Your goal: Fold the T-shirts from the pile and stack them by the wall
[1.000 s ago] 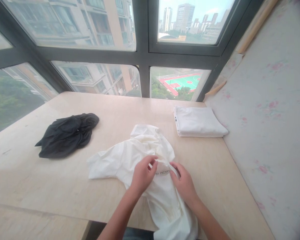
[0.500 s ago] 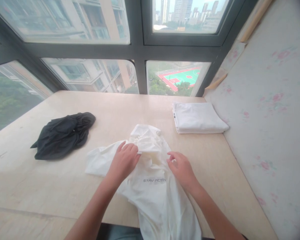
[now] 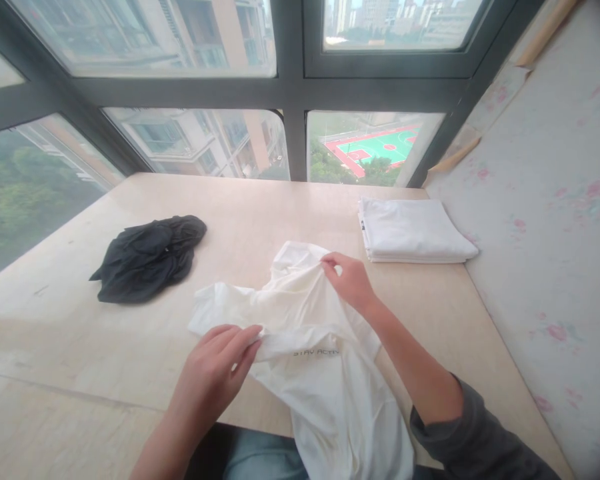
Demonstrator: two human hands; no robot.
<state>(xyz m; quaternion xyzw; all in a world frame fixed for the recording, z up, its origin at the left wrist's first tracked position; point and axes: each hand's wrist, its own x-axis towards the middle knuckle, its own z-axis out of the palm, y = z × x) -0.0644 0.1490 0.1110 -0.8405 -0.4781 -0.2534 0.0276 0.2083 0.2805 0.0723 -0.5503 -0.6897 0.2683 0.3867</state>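
Note:
A crumpled white shirt [image 3: 325, 393] with dark lettering on its front lies on the pale wooden surface, its lower end hanging over the near edge. My left hand [image 3: 220, 360] pinches a fold of the shirt left of the lettering. Farther off, my right hand [image 3: 347, 277] has finger and thumb closed on the fabric near the top of the shirt. Between the hands the cloth is drawn into creases, and a fold partly covers the lettering.
A bunched black garment [image 3: 147, 260] lies on the wooden surface [image 3: 105, 360] at the left. Folded white cloth [image 3: 415, 230] is stacked at the back right, beside the flowered wall [image 3: 555, 267]. Window frames [image 3: 293, 87] rise behind.
My left hand has come nearer and now grips a fold; my right hand has moved up to the shirt's top and closed on it. The view has shifted slightly.

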